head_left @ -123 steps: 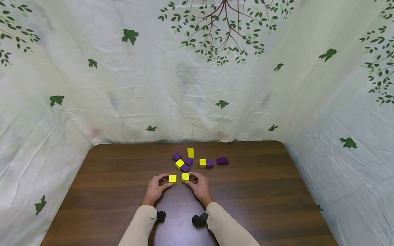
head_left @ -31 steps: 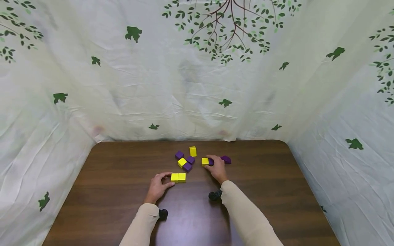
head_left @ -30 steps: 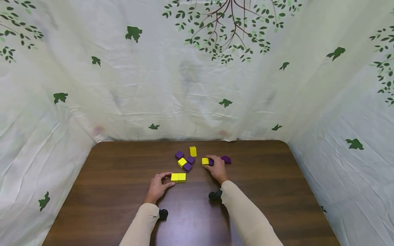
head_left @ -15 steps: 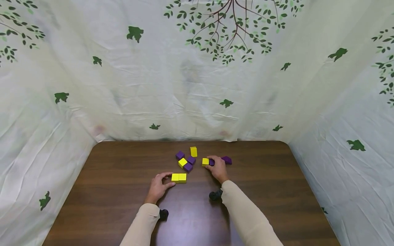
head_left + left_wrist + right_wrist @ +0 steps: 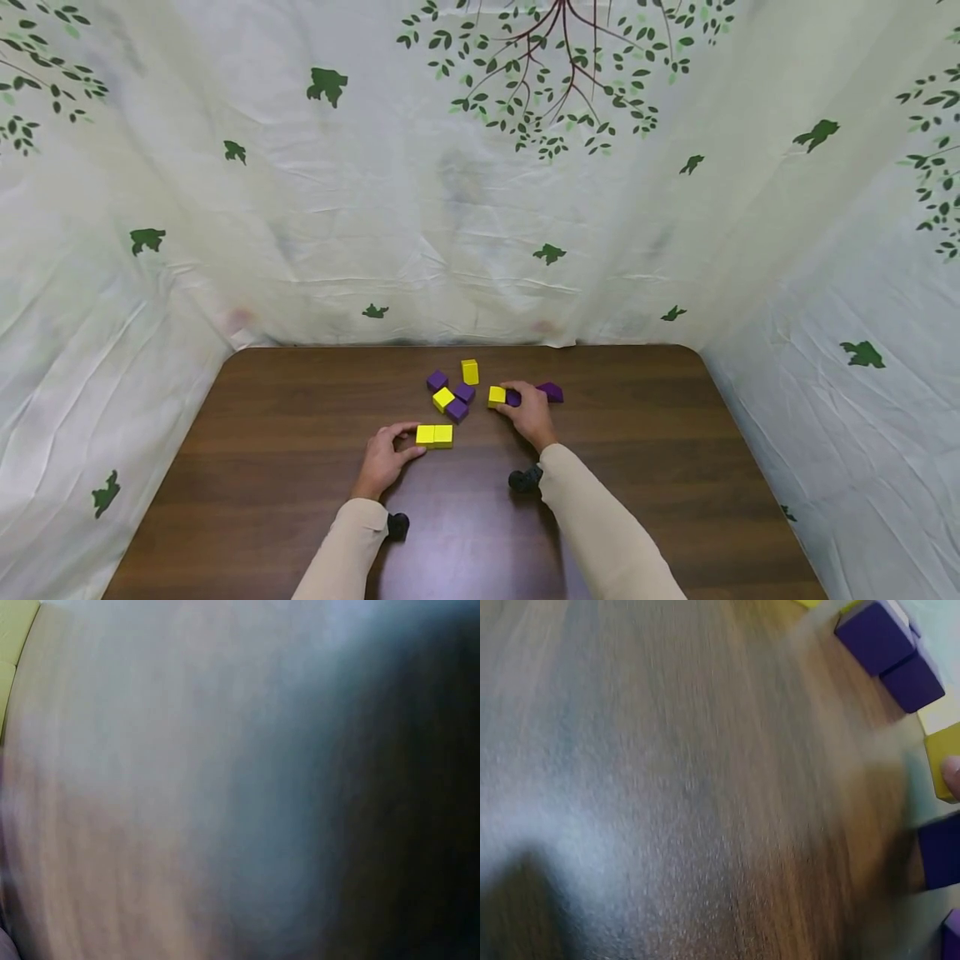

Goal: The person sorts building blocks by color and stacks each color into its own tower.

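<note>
Two yellow cubes stand side by side on the table. My left hand (image 5: 381,461) pinches the left yellow cube (image 5: 425,436) between thumb and fingers; the right yellow cube (image 5: 443,436) touches it. Farther back, my right hand (image 5: 531,414) pinches another yellow cube (image 5: 497,397), and its thumb (image 5: 952,774) shows on that cube in the right wrist view. A purple cube (image 5: 513,398), partly hidden by the right hand, sits just right of this yellow cube. The left wrist view is mostly blurred, with yellow cubes at its left edge.
Behind the pair lies a cluster of purple cubes (image 5: 457,410) around a yellow cube (image 5: 443,399). A yellow block (image 5: 469,372) stands behind them. A purple wedge-like block (image 5: 552,392) lies right of the right hand. A white leaf-printed cloth (image 5: 450,208) surrounds the brown table (image 5: 285,467).
The two front yellow cubes, earlier apart, now stand together. My right hand has left them for the yellow cube farther back, which has just shifted slightly left from the purple cube.
</note>
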`<state>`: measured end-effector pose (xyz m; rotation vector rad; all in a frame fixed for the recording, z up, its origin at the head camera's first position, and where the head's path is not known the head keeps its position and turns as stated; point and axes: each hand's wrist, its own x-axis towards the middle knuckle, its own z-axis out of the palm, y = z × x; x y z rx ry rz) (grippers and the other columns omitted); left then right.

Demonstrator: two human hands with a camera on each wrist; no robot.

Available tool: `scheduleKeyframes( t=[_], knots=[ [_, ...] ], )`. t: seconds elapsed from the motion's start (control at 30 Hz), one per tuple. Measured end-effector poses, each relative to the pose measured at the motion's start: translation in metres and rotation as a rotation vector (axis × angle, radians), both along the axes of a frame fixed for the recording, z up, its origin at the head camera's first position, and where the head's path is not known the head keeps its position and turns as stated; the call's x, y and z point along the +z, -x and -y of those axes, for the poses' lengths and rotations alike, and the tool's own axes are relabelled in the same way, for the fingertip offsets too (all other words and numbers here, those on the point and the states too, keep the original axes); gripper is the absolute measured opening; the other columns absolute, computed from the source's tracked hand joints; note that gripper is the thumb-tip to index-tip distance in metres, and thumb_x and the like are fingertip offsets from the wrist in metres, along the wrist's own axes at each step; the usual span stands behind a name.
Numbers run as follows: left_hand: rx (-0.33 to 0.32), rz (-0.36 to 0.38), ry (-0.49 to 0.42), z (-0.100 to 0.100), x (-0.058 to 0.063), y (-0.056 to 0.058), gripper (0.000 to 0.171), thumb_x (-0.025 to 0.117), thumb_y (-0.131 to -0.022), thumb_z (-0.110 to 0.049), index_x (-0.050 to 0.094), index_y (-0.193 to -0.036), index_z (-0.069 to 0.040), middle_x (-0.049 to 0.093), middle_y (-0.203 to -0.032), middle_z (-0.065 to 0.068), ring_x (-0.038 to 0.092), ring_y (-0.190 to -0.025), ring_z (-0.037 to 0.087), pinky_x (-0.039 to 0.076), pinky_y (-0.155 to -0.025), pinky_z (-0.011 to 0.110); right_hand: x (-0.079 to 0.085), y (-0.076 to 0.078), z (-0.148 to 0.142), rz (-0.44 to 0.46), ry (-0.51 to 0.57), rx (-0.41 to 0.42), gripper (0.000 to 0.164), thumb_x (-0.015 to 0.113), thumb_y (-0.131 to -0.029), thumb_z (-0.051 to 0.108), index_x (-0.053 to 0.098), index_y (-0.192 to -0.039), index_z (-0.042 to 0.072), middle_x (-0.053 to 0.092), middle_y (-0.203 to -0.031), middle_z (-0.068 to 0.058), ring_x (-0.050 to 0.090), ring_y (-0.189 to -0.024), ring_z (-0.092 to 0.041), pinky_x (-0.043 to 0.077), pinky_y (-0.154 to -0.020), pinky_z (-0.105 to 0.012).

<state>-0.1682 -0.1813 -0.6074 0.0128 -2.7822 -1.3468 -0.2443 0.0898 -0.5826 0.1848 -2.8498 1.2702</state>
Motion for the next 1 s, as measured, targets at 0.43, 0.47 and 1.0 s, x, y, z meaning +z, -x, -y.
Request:
scheduleKeyframes(
  t=[0.43, 0.47, 1.0],
  knots=[
    [-0.004, 0.02, -0.009, 0.002, 0.0, -0.001, 0.042, 0.081, -0.077, -0.014, 0.068, -0.116, -0.005, 0.064, -0.1, 0.01, 0.054, -0.097, 0.029, 0.037, -0.09, 0.047, 0.009, -0.015, 0.013, -0.059, 0.09, 0.034, 0.037, 0.078, -0.081, 0.013, 0.068, -0.116, 0.008, 0.067, -0.115, -0.01, 0.059, -0.11, -0.028, 0.043, -0.099, -0.046],
    [-0.002, 0.024, -0.016, 0.002, 0.0, -0.001, 0.042, 0.081, -0.077, -0.014, 0.068, -0.116, -0.005, 0.063, -0.1, 0.01, 0.054, -0.098, 0.029, 0.036, -0.091, 0.048, 0.009, -0.016, 0.014, -0.06, 0.099, 0.036, 0.037, 0.078, -0.081, 0.013, 0.068, -0.116, 0.008, 0.067, -0.115, -0.01, 0.059, -0.11, -0.028, 0.043, -0.099, -0.046],
    [-0.005, 0.04, -0.013, 0.001, 0.002, -0.001, 0.043, 0.081, -0.078, -0.015, 0.068, -0.118, -0.006, 0.063, -0.105, 0.009, 0.054, -0.101, 0.028, 0.038, -0.091, 0.047, 0.007, -0.038, 0.042, -0.103, 0.197, 0.091, 0.038, 0.079, -0.08, 0.01, 0.068, -0.116, 0.005, 0.067, -0.108, -0.008, 0.062, -0.097, -0.023, 0.053, -0.084, -0.035]
  ],
)
